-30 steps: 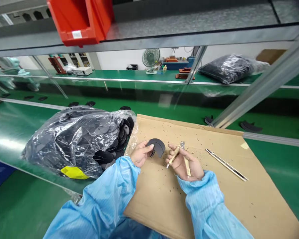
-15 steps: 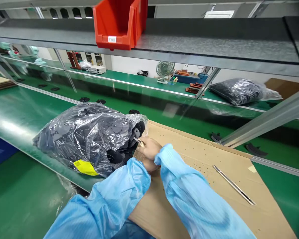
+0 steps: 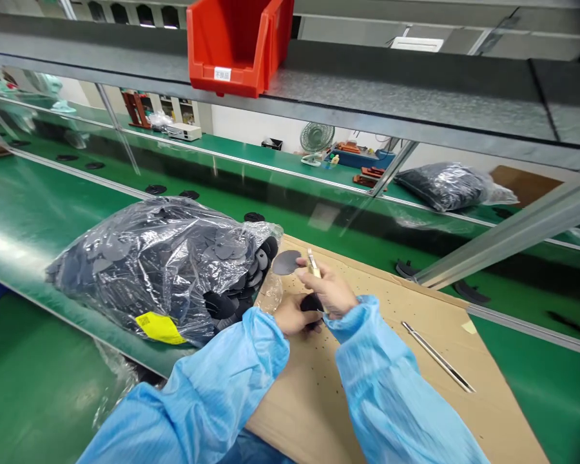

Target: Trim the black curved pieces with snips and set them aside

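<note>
Work appears partway: right hand [image 3: 336,290] pinches 1 gray disc [image 3: 285,263] and 1 light-handled tool [image 3: 314,269], left hand [image 3: 290,316] grips 1 black part [image 3: 311,303] over cardboard [image 3: 309,393], and many similar pieces [image 3: 261,259] remain in plastic bag [image 3: 145,248].

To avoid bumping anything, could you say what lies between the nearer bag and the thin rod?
In the head view: left hand, right hand, grey disc, dark part, tool, and cardboard.

Loose light-blue sleeves [image 3: 396,393]
Thin, faintly shiny cloth, creased along the forearms and gathered at the cuffs [image 3: 352,320]; darker blue clothing [image 3: 256,449] below.
</note>
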`<state>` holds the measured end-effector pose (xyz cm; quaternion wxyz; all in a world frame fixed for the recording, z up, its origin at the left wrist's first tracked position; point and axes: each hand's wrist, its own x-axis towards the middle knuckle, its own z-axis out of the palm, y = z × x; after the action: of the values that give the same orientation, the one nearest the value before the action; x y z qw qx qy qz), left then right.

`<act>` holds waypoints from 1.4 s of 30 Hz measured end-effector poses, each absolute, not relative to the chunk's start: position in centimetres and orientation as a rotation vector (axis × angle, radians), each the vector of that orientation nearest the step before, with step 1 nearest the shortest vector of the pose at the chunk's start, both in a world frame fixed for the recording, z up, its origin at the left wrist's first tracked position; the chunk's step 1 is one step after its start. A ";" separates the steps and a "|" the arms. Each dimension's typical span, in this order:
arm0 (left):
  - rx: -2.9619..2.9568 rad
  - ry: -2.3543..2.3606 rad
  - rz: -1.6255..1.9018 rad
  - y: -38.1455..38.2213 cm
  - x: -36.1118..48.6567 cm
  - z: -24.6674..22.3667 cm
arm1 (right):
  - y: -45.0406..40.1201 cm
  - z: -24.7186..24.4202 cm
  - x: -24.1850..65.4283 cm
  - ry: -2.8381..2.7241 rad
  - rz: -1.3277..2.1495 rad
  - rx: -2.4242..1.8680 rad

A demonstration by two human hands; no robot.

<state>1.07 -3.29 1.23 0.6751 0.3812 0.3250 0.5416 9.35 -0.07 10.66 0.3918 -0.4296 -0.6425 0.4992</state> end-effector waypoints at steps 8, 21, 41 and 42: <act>0.816 0.806 1.125 -3.4 0.5 1.9 | -3.4 6.8 15.3 -1.004 1.148 -0.978; 0.801 0.825 1.165 -3.8 0.5 1.7 | -3.0 1.4 16.9 -1.515 0.637 -1.187; 0.736 0.912 1.355 -3.5 0.5 1.8 | -3.1 2.1 17.1 -1.277 0.890 -1.146; 0.758 0.893 1.340 -3.6 0.5 1.8 | -3.2 2.2 17.0 -1.224 0.934 -1.090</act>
<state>0.53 -3.62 1.82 0.6295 0.3309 0.3898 0.5851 17.00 -3.19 2.20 0.5871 -0.4675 -0.5254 0.4009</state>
